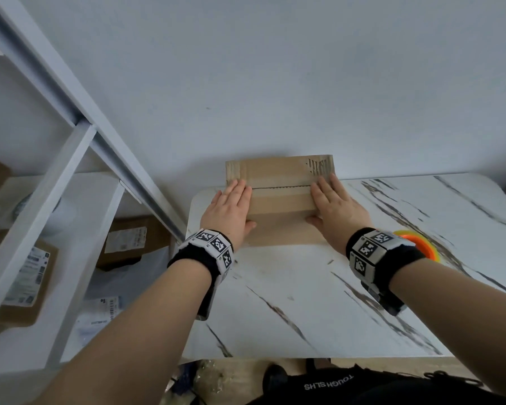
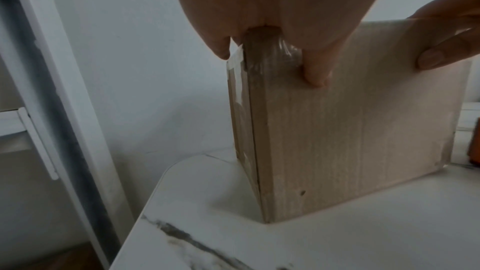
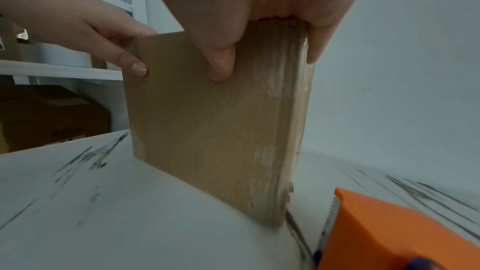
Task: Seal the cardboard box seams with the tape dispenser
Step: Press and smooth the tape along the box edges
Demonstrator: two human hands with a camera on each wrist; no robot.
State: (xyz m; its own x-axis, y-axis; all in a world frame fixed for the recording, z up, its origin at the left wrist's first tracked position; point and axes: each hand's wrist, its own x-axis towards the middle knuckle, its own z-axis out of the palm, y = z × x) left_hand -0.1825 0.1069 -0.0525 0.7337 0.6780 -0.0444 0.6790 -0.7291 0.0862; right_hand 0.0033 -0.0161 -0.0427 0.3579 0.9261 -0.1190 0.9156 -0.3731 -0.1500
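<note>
A person's left hand [image 1: 228,211] and right hand [image 1: 336,210] clasp the two top corners of a cardboard box [image 1: 279,200] standing upright on a marble-patterned table [image 1: 304,302], fingers flat over its top edge, thumbs pressed on the near face. The box sits between the palms, at 12 o'clock from the wrists. The orange tape dispenser [image 3: 405,231] rests at 4 o'clock from the box, untouched.
</note>
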